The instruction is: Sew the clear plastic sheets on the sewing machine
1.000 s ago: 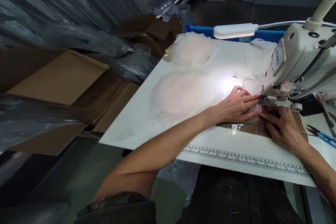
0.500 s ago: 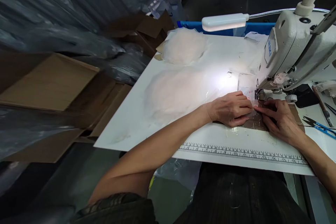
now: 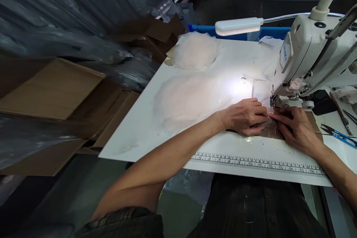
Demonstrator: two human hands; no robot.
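Note:
Sheer pale fabric (image 3: 268, 122) lies under the needle end of a white sewing machine (image 3: 295, 52). My left hand (image 3: 247, 116) is closed on the fabric's left side, its fingers curled and pressed together just left of the presser foot (image 3: 272, 100). From the right, my right hand (image 3: 297, 126) pinches the fabric's edge with thumb and forefinger, close in front of the foot. The two hands' fingertips almost meet. A brown plate (image 3: 314, 124) shows beneath my right hand. The exact edge held is partly hidden by my fingers.
Sheer peach fabric piles (image 3: 195, 50) lie on the white table (image 3: 125, 145). A printed ruler (image 3: 259, 164) runs along its front edge. Blue thread snips (image 3: 338, 134) and a black phone (image 3: 323, 102) are at right. A lamp (image 3: 238, 26) hangs above; cardboard boxes (image 3: 52, 89) stand left.
Both hands keep nearly the same place and grip at the needle. The whole view has shifted very slightly; nothing has been let go or taken up.

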